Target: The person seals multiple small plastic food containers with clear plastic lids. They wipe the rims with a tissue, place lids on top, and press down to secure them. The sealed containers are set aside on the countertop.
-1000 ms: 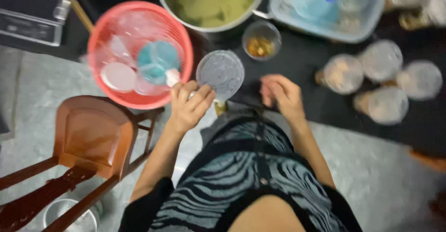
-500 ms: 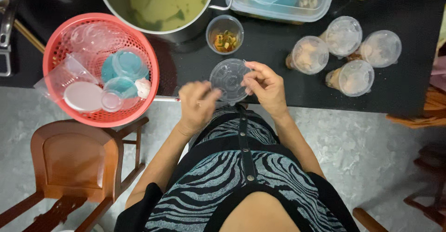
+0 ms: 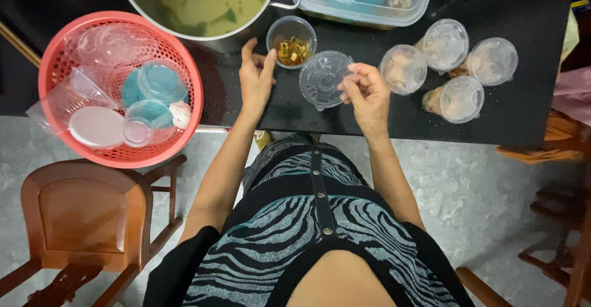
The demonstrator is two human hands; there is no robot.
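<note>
- Head view: the right hand (image 3: 368,93) pinches a clear plastic lid (image 3: 324,79) by its rim at the lid's 3 o'clock edge, thumb and fingers closed on it; the lid sits low over the black surface (image 3: 523,110), though whether it touches cannot be told.
- The left hand (image 3: 255,76) is released, fingers spread and holding nothing; its fingertips lie against the side of a small open cup (image 3: 291,41) at the cup's 8 o'clock; the cup holds chopped yellow and brown pieces.
- The lid lies at 5 o'clock from the cup, just beside it and between the two hands.
- At 12 o'clock from the left hand stands a big metal pot (image 3: 197,2) of greenish liquid; the cup is just beside the pot's wall.
- At 12 o'clock from the lid is a clear plastic tub (image 3: 363,13) with lids and a blue thing inside.
- At 3 o'clock from the right hand stand four lidded cups (image 3: 449,67) close together, their contents pale and blurred through the lids.
- At 9 o'clock from the left hand a red basket (image 3: 184,67) overhangs the surface's edge; it holds clear lids, cups and a plastic bag.
- At 7 o'clock, below the basket, a wooden chair (image 3: 86,215) stands on the grey floor.
</note>
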